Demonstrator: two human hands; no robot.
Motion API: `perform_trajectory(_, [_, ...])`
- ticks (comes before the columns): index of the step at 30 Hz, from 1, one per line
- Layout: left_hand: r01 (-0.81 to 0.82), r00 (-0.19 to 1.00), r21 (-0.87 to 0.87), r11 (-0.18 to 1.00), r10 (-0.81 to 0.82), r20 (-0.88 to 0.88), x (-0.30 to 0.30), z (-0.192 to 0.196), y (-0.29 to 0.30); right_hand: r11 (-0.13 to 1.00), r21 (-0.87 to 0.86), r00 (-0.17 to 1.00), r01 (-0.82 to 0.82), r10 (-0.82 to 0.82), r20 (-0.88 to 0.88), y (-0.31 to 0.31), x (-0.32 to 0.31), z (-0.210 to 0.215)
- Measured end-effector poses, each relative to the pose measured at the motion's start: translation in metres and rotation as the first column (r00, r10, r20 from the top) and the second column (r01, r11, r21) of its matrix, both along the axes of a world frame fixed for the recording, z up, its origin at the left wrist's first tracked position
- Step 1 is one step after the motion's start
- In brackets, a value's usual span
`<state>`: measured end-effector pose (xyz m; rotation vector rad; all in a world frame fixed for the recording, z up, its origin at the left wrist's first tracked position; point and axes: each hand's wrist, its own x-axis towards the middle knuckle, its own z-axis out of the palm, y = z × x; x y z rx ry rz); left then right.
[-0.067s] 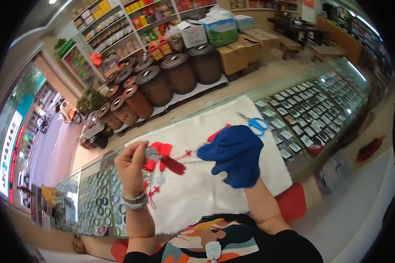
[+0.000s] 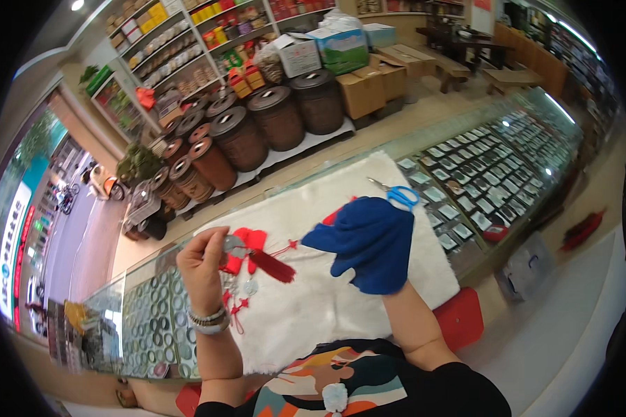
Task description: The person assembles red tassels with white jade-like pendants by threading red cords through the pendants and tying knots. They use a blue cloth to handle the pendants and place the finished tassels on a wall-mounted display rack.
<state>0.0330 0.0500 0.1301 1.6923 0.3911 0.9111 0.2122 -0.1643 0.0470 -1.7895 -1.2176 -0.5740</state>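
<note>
My left hand (image 2: 203, 267) pinches a pale carved pendant (image 2: 234, 245) between thumb and fingers. From it a dark red tassel (image 2: 274, 267) hangs to the right, with a thin red knotted cord (image 2: 290, 245) near it. A blue cloth (image 2: 372, 243) drapes over my right hand and hides its fingers; only the wrist (image 2: 398, 300) and forearm show. One corner of the cloth points toward the pendant without touching it. Below the pendant, red-corded ornaments (image 2: 241, 304) with pale discs lie on the white towel (image 2: 306, 313). Bright red pieces (image 2: 256, 240) lie behind the tassel.
Blue-handled scissors (image 2: 402, 197) lie on the towel's far right, just beyond the blue cloth. A glass display case (image 2: 480, 198) with rows of small pieces runs right; bangles (image 2: 156, 316) fill the left case. Dark lidded barrels (image 2: 276, 118) stand across the aisle.
The blue cloth has shifted, its left corner now reaching further left in a point. The pendant stays in my left hand, its tassel swung slightly. The whole view has shifted slightly.
</note>
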Motion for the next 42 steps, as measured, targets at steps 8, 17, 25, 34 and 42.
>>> perform_trajectory(8, [0.088,0.996,-0.001,0.996,-0.088,-0.011,0.01,0.0,-0.01,0.399,0.916,-0.022,-0.022,0.916,-0.4,0.013,-0.016,-0.017])
perform_trajectory(17, [0.361,0.917,0.092,0.928,-0.334,-0.219,0.025,0.01,-0.039,0.875,0.159,0.773,-0.458,0.48,-0.414,0.043,-0.033,0.02])
perform_trajectory(25, [0.292,0.933,0.081,0.953,-0.265,-0.242,0.033,-0.003,-0.033,0.716,0.345,0.169,-0.608,0.541,-0.824,0.065,-0.05,-0.008])
perform_trajectory(34, [0.151,0.967,-0.031,0.988,-0.154,-0.201,0.016,-0.013,-0.005,0.713,0.114,0.125,-0.692,0.274,-0.954,0.03,-0.049,-0.046])
perform_trajectory(42, [0.022,0.979,-0.158,0.987,-0.054,-0.199,0.013,-0.032,0.046,0.537,-0.603,0.778,-0.59,0.578,-0.246,-0.018,-0.047,-0.095])
